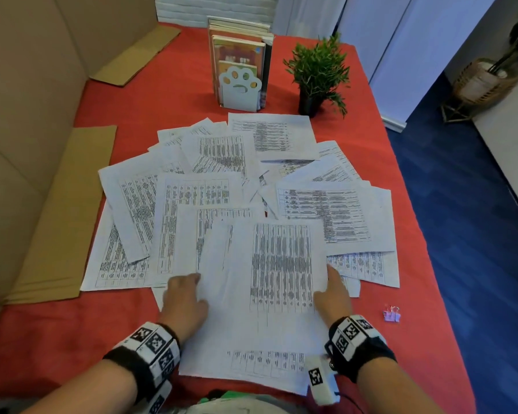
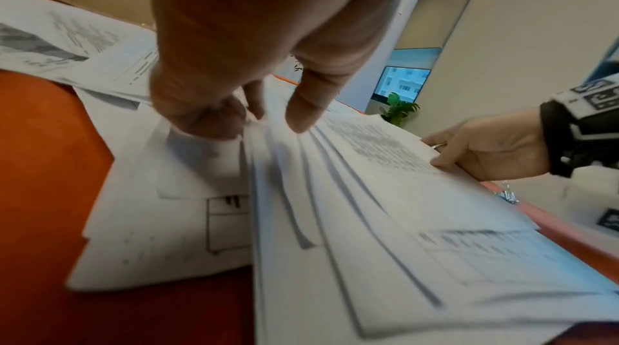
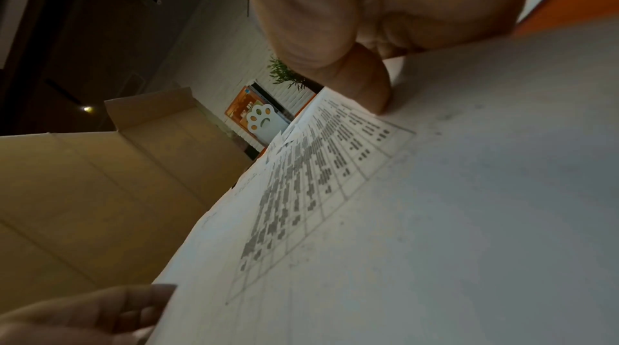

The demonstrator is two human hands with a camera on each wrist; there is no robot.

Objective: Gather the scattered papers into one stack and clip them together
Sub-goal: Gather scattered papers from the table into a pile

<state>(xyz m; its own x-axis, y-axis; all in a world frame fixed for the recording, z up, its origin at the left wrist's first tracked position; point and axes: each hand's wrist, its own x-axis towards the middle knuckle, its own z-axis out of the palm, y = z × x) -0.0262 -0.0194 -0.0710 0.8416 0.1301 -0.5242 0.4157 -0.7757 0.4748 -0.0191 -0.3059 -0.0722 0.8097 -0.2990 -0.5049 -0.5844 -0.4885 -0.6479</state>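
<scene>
Both hands held a thin, floppy stack (image 1: pixel 263 294) by its side edges: left hand (image 1: pixel 184 300), right hand (image 1: pixel 334 297); loose papers (image 1: pixel 198 189) covered the table (image 1: pixel 57 339). Left fingers (image 2: pixel 207 115) pinched slippery fanned sheets. Right thumb (image 3: pixel 365 86) pressed on top.

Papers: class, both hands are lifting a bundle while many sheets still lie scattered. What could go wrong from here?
1. The bundle is fanned with uneven edges; sheets may slip out between the left hand and right hand.
2. Loose sheets lie overlapped underneath; lifting might drag them along.
3. The clip sits near the table edge; a nudge could knock it off.
</scene>
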